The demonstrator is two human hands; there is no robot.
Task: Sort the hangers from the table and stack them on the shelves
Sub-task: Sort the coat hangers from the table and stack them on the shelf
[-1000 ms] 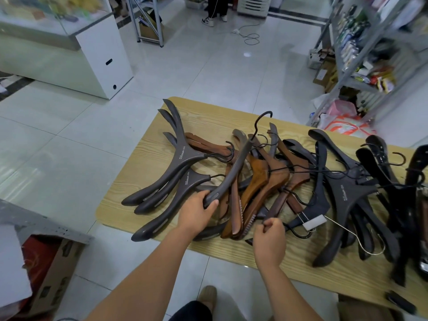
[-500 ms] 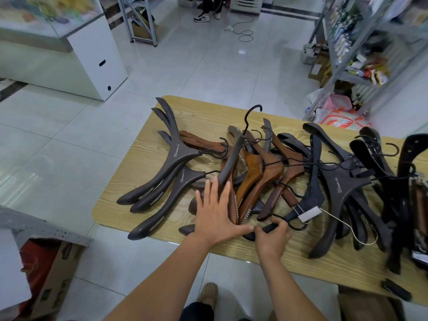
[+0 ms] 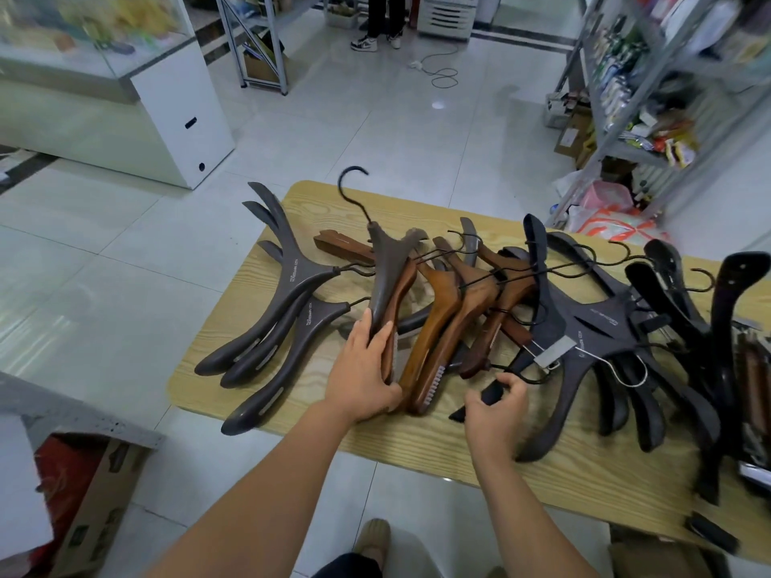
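Only faint, unreadable white lettering on grey hangers [image 3: 311,281].

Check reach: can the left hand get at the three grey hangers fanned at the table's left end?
Probably yes, once freed. The left hand now grips an upright grey hanger; the three grey hangers lie uncovered just to its left.

The floor [image 3: 375,143] is laid with large pale glossy tiles that catch soft reflections of overhead light. At far left stands a white counter [image 3: 175,118] topped by a glass display case [image 3: 83,31]. A grey metal rack [image 3: 254,43] stands behind it. On the right, metal shelving [image 3: 651,98] holds packaged goods, with cardboard boxes [image 3: 571,135] at its foot. A cable [image 3: 442,73] curls on the tiles
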